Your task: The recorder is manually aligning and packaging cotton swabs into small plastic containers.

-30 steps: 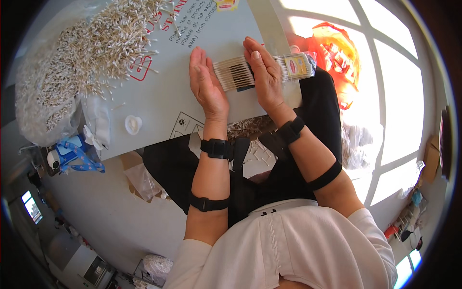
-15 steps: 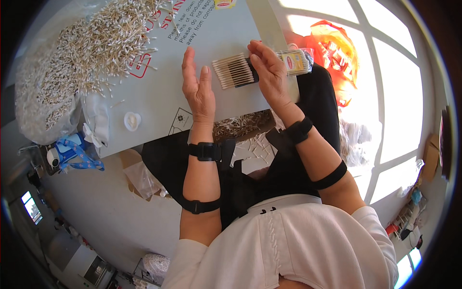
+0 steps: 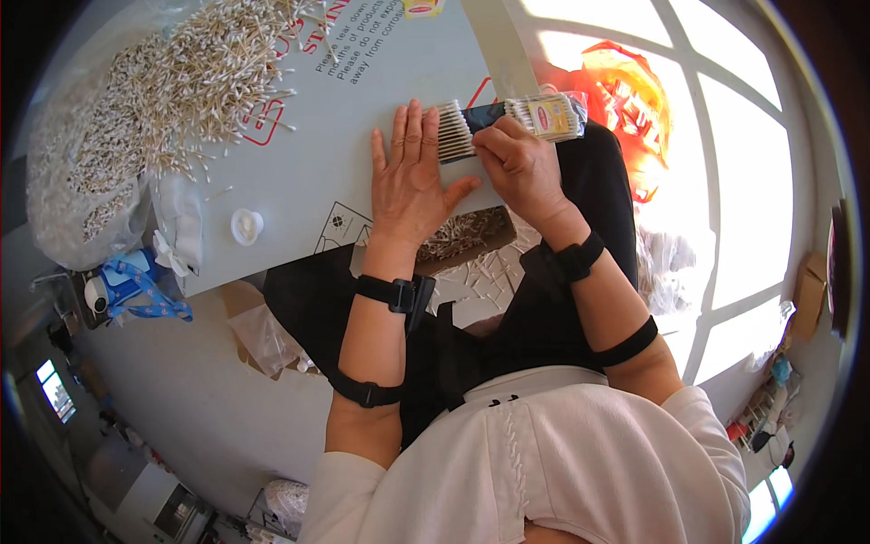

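Observation:
A row of cotton swabs lies side by side on the table, with something dark under it. My left hand rests flat over the row's left end, fingers straight and thumb out to the side. At the row's right end my right hand is closed, its fingers curled together; what they pinch is hidden. Just beyond the right hand a clear pack of cotton swabs with a yellow and red label lies at the table's edge. A dark strip shows between the row and this pack.
A large heap of loose cotton swabs spills from a clear bag at the left. A small white cup stands near the table's front edge. An open carton of swabs sits below. An orange-red bag is at the right.
My left hand has turned palm down and moved right onto the swabs' left end. My right hand has moved slightly down and its fingers have closed. The swab row looks shifted right.

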`<move>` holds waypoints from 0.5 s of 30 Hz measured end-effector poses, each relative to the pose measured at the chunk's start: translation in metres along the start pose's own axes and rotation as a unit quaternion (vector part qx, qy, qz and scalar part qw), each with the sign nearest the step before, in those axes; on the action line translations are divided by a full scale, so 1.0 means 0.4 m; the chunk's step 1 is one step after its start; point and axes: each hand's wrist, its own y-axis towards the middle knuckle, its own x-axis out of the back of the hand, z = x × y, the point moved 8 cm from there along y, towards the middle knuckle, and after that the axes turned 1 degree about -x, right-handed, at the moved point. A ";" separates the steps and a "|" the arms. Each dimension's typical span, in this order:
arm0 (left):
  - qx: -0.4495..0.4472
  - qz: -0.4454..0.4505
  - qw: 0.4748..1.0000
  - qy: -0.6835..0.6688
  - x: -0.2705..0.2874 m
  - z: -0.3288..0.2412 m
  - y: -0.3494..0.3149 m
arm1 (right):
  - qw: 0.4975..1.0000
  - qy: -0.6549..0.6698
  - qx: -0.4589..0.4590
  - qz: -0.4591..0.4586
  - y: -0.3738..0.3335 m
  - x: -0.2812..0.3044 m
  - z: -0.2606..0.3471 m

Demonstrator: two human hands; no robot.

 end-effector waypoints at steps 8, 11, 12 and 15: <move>0.003 -0.003 1.000 0.007 -0.002 -0.002 0.000 | 0.999 -0.040 0.024 0.006 -0.001 -0.015 0.010; 0.004 -0.005 1.000 0.008 -0.003 -0.002 0.001 | 0.999 -0.024 0.023 0.014 -0.006 -0.018 0.010; 0.004 -0.007 1.000 0.010 -0.003 -0.002 0.002 | 1.000 -0.009 0.020 0.017 -0.007 -0.018 0.010; 0.004 -0.008 1.000 0.010 -0.002 -0.002 -0.001 | 1.000 0.015 -0.017 -0.016 0.001 -0.005 0.013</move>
